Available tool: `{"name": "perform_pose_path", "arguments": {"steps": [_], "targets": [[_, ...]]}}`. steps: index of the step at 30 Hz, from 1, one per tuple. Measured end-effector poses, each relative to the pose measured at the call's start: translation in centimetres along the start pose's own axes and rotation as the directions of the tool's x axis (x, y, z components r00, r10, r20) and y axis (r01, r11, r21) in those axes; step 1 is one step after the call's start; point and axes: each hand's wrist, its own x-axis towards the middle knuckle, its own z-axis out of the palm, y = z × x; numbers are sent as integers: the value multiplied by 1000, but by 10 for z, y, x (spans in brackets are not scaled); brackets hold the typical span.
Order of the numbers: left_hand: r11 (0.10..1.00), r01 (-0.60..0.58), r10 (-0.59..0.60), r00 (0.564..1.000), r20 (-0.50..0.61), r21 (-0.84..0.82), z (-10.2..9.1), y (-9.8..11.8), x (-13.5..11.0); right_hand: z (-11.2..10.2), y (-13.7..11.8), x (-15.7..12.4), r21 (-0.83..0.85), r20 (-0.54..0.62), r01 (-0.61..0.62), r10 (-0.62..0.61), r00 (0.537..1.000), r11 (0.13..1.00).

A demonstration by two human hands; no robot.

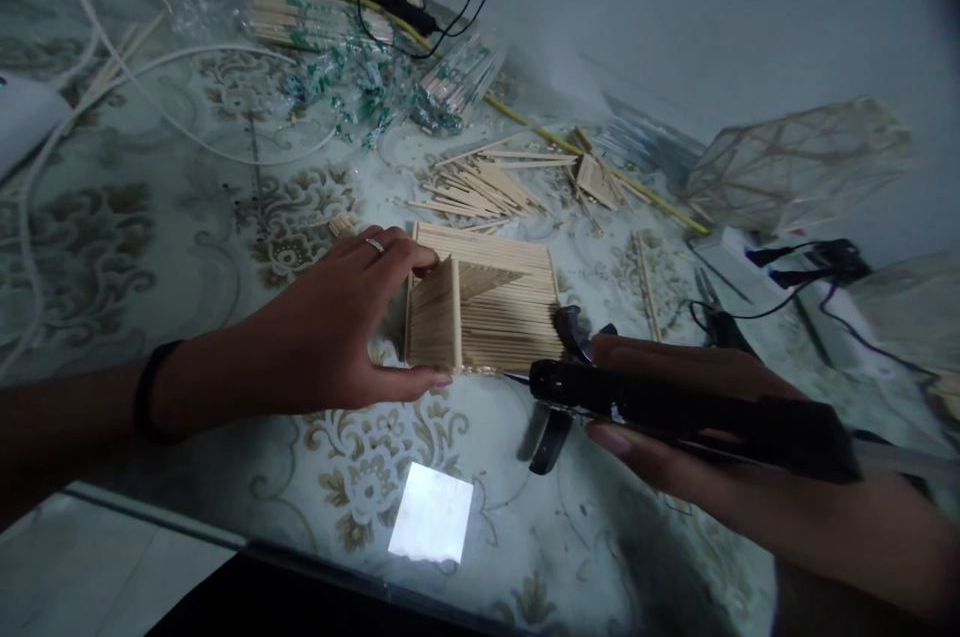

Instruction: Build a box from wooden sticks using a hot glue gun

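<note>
While left hand [315,342] grips stick box [510,325]: right hand [739,504] holds glue gun [660,407].
Upper middle: loose sticks [480,192], wrapped bundles [460,82].

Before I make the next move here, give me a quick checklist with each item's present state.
1. Left hand steadying the wooden stick structure: ok, thumb and fingers at its left end.
2. Right hand gripping the black glue gun: ok.
3. Nozzle at the structure's near edge: ok for position; contact, cannot tell.
4. Left thumb apart from the nozzle: ok, a gap shows.
5. Loose sticks out from between the hands: ok, they lie behind the structure.
6. Nozzle hot: cannot tell.
</note>
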Motion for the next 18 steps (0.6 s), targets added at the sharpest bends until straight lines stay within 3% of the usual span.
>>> {"name": "perform_pose_path", "arguments": {"steps": [3,7,14,18], "targets": [[1000,-1,1,1000,1,7,1,0,0,7,-19,14,-84,2,136,-137,991,987],[1000,-3,3,1000,-7,20,1,-1,0,10,-31,24,-61,61,216,-212,975,975],[1000,-5,5,1000,-2,31,-1,1,-1,13,-33,25,-13,98,216,-214,972,976],[999,-12,12,1000,-4,36,0,2,0,15,-30,22,-61,27,207,-205,978,977]]}}
